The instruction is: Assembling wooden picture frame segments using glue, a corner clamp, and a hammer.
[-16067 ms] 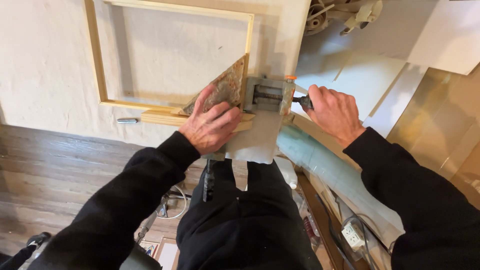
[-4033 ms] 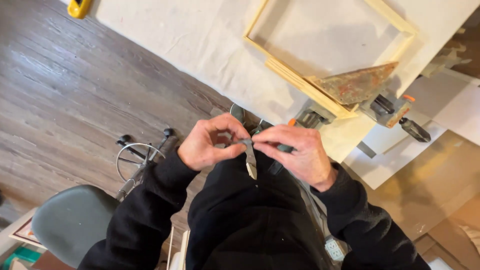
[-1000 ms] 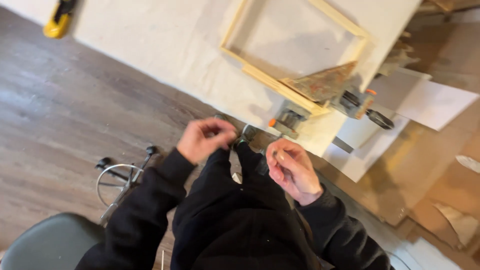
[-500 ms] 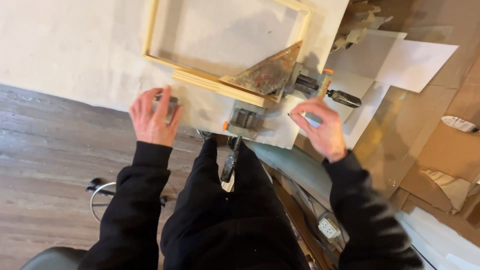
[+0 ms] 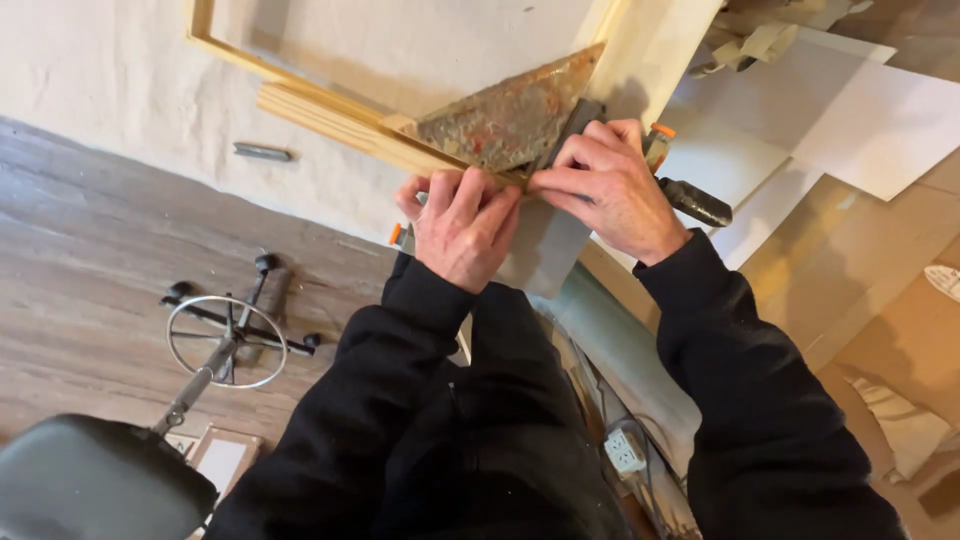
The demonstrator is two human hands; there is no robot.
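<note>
I see both hands pressed side by side at the frame corner: my left hand [image 5: 462, 225] lies on the wooden frame [image 5: 330, 118], my right hand [image 5: 607, 185] against the rusty triangular square [image 5: 505, 122], beside a black-handled clamp [image 5: 692, 200] on the cloth-covered desk [image 5: 120, 90].

A clamp [image 5: 690, 200] and rusty triangular square [image 5: 505, 120] crowd the frame corner [image 5: 400, 150]; the cloth [image 5: 130, 90] leftward lies open.
</note>
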